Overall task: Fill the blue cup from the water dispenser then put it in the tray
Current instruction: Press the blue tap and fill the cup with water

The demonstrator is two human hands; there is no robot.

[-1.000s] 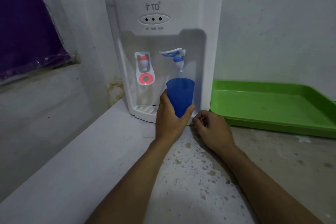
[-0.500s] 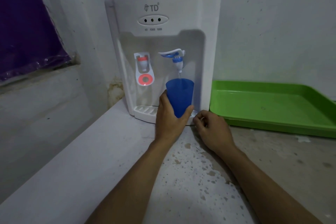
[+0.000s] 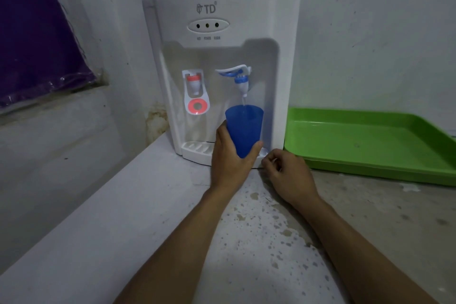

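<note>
My left hand (image 3: 228, 155) grips the blue cup (image 3: 244, 128) from below and holds it upright under the blue tap (image 3: 240, 79) of the white water dispenser (image 3: 222, 20). The tap's lever is raised and a thin stream of water runs into the cup. My right hand (image 3: 286, 173) rests on the counter just right of the cup, fingers curled, holding nothing. The green tray (image 3: 370, 163) lies empty to the right of the dispenser.
The red hot tap (image 3: 196, 93) sits left of the blue one, above the drip grille (image 3: 197, 148). The speckled counter (image 3: 259, 242) ends at a ledge on the left. A white wall stands behind; a purple sheet (image 3: 32, 32) covers the window at left.
The hands, cup and stream keep their places. Only the view has shifted slightly.
</note>
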